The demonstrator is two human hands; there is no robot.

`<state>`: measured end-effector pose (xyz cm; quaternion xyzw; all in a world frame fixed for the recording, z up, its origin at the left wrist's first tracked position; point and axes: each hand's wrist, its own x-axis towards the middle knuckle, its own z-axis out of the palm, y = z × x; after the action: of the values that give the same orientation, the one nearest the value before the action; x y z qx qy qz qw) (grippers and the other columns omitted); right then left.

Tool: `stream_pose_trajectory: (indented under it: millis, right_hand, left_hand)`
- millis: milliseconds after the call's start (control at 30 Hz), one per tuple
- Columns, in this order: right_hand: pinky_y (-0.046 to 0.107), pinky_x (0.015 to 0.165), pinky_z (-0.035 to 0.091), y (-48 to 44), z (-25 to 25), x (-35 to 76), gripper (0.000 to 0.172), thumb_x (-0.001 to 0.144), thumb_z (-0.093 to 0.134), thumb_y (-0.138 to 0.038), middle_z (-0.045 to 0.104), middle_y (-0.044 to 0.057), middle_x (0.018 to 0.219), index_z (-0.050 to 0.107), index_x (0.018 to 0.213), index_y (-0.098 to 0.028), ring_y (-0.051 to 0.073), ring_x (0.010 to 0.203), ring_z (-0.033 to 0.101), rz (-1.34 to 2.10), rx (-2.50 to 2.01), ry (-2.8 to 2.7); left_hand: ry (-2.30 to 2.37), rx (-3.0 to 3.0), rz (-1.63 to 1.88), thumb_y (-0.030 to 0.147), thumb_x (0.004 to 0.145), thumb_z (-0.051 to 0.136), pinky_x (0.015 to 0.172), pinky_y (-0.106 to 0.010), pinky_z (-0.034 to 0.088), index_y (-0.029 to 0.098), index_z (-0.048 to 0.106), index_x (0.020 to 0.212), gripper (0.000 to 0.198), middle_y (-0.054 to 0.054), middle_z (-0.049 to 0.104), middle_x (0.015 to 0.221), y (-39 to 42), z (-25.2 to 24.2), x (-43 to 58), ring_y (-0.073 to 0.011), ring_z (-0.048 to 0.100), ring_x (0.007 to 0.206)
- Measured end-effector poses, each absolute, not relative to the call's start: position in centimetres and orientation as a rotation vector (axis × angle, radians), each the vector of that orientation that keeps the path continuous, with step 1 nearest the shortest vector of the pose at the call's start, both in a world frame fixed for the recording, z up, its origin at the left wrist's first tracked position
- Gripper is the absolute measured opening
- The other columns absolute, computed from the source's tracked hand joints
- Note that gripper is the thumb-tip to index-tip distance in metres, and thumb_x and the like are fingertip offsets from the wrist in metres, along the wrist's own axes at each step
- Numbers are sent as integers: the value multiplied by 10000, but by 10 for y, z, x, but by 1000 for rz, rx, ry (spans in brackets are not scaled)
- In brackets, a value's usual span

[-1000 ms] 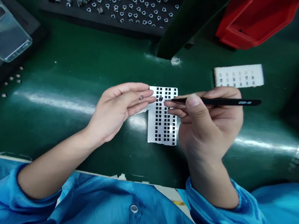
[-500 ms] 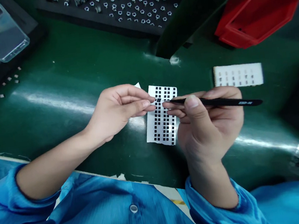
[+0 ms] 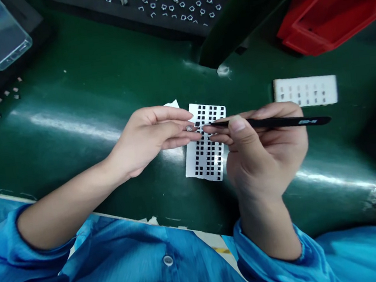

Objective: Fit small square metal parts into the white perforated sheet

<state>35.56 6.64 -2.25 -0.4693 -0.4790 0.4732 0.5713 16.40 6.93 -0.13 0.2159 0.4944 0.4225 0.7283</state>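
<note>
Black tweezers (image 3: 268, 123) pinched in right hand (image 3: 264, 150), tips over perforated white sheet (image 3: 205, 143) on green counter (image 3: 64, 83); left hand (image 3: 146, 139) loosely open, fingers extended, tiny square metal part (image 3: 189, 128) resting on fingertips, just beside sheet.

The left arm (image 3: 70, 219) is stretching in from the lower left, with the left hand (image 3: 149, 136) lying open and its fingers pointing right, while the right hand (image 3: 264, 150) is curling into a pinch at centre right, above the right wrist (image 3: 265, 223).
</note>
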Motion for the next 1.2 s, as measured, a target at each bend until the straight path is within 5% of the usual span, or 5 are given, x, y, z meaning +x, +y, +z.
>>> stream_pose_trajectory:
  millis: [733,1200]
  right_hand:
    - [284,656,732,72,-25,360,303,875,976,-309,787,-59,870,698,991,-281,184,773,848,1311,-1090,-1091]
    - [266,717,737,71,-25,360,276,896,952,-263,823,-40,875,697,1001,-269,181,789,860,1315,-1073,-1093]
  left_hand:
    - [1099,481,864,84,933,755,1024,-444,709,124,826,1008,111,-112,864,1018,70,2,163,-282,880,958]
    - [1085,507,873,73,950,719,1006,-390,711,137,831,994,137,-88,870,1000,69,2,163,-233,874,932]
